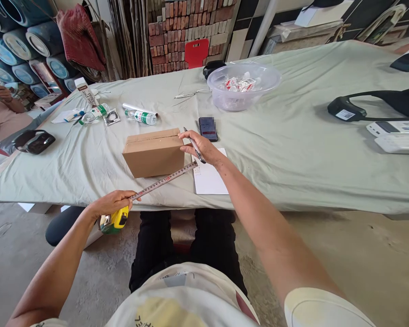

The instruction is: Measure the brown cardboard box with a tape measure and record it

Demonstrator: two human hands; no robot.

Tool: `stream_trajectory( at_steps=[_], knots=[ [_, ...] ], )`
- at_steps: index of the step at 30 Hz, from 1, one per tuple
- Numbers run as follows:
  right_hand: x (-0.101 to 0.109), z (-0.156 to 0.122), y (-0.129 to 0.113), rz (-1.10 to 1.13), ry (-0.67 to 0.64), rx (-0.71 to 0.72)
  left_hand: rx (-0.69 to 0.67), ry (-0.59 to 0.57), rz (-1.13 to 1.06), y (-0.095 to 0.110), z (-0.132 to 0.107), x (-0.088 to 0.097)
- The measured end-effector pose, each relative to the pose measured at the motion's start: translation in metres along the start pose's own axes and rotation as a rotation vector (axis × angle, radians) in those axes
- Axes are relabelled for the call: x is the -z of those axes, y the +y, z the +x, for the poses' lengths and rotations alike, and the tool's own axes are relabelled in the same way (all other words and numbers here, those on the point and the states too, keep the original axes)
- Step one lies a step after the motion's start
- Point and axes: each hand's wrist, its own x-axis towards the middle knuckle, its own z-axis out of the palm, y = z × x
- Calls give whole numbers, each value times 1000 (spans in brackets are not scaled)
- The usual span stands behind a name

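Note:
A brown cardboard box (153, 156) lies on the cloth-covered table in front of me. My left hand (114, 203) is closed on a tape measure (117, 220) with a yellow case, near the table's front edge. Its pulled-out blade (163, 180) slants up to the right, past the box's near side, and ends over a white sheet of paper (209, 179). Between the fingers of my right hand (202, 147) is a pen (196, 150); the thumb and fingertips are at the box's right end. A dark phone (207, 128) lies just behind this hand.
Plastic bottles (141, 116) lie behind the box. A translucent basin (243, 86) holds small packets. Black headsets lie at the left (34, 141) and right (347, 106), near white devices (395, 136). At far left another person (7, 109) holds a phone. Bricks (194, 32) are stacked behind.

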Motion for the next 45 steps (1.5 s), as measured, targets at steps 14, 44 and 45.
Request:
stream_trajectory(
  at_steps=[14,44,45],
  knots=[
    [-3,43,-10,-86,76,-97,-73,286,-756,7,-3,-41],
    [-15,48,-5,1,182,-173,-42,546,-544,24,77,-87],
    [-15,47,-6,1,184,-167,-37,554,-527,25,77,-87]
  ],
)
